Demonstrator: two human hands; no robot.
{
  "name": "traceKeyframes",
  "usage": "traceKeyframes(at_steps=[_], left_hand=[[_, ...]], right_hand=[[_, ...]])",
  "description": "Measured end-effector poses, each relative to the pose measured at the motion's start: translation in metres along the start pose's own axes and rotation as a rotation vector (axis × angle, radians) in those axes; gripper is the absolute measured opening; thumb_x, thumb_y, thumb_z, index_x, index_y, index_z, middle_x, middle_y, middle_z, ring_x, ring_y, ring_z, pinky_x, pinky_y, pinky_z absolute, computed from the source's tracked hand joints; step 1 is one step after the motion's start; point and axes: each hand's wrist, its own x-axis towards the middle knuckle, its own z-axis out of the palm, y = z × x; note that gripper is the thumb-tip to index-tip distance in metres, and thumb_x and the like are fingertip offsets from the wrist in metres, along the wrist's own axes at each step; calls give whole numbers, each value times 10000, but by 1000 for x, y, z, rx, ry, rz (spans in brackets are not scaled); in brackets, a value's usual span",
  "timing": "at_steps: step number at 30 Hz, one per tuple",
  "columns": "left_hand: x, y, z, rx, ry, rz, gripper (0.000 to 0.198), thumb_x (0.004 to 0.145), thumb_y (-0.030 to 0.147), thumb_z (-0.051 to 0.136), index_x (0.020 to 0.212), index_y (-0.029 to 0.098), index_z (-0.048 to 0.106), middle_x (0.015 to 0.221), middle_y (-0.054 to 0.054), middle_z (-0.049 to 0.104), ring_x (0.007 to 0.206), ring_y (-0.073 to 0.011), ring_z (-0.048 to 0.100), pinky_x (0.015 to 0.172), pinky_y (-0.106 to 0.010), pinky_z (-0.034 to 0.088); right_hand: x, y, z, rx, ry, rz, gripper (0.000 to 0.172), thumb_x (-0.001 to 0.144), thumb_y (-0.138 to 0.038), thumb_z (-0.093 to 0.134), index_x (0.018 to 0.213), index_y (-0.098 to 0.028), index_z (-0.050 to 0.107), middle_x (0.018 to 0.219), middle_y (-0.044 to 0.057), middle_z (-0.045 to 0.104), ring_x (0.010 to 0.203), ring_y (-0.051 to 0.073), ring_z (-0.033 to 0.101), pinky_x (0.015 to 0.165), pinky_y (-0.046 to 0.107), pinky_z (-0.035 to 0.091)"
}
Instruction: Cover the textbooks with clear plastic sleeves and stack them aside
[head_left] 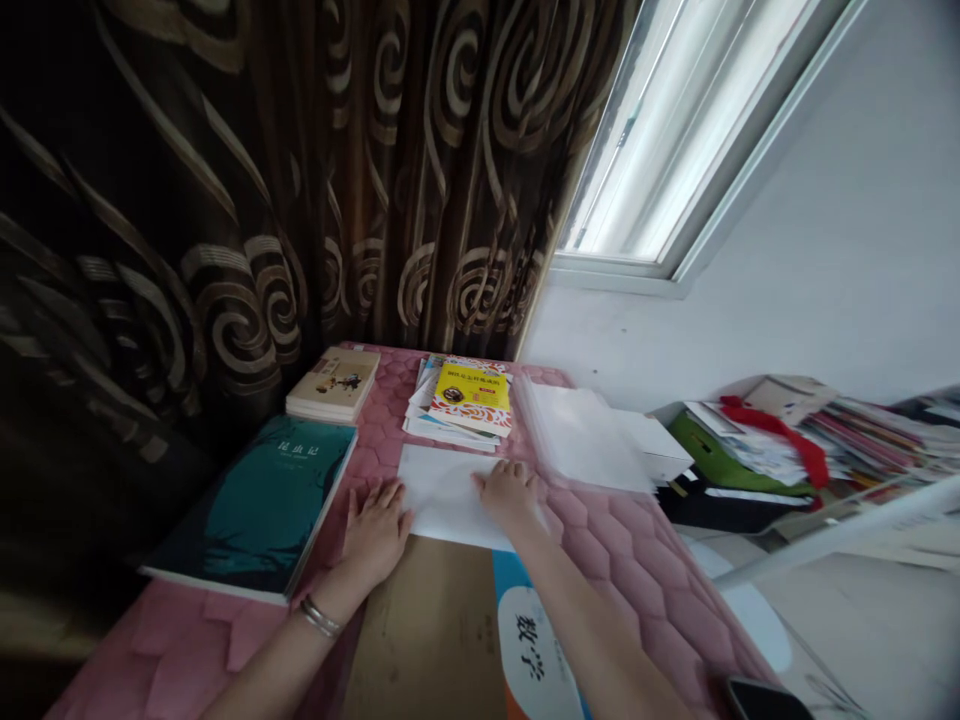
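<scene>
2 hands down on the white sheet [442, 495], mid-table!
L hand [379, 530] lies flat, fingers spread at the sheet's left edge, nothing gripped; R hand [511, 492] is on its right side, fingers bent, can't tell if pinching. Sheet meets the far edge of the maths bk [529, 640]. Far side: pile w/ yellow bk [472, 393] on top. Left: green bk [262, 510], tan bks [330, 385] beyond. Right: pale sheets [577, 432].

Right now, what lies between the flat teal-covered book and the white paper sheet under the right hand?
In the head view, the left hand lies between them, with pink hexagon-patterned tablecloth showing around it.
</scene>
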Motion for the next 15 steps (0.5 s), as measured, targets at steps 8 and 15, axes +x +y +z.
traceKeyframes(at_steps=[8,15], left_hand=[[2,-3,8,-37,41,16,450,964,315,348,1368,229,526,1461,-62,496,1383,-290,384,1160,-619,158],[0,-2,2,-72,23,-1,447,962,337,364,1372,247,518,1460,-63,498,1371,-290,396,1164,-603,159]], right_hand=[[8,-101,-5,107,-7,-270,558,887,-569,523,1150,-98,665,1141,216,669,1132,313,584,934,403,432],[44,-117,1,117,-21,-176,574,944,-570,409,1090,-97,700,1060,196,713,1017,287,666,876,375,475]])
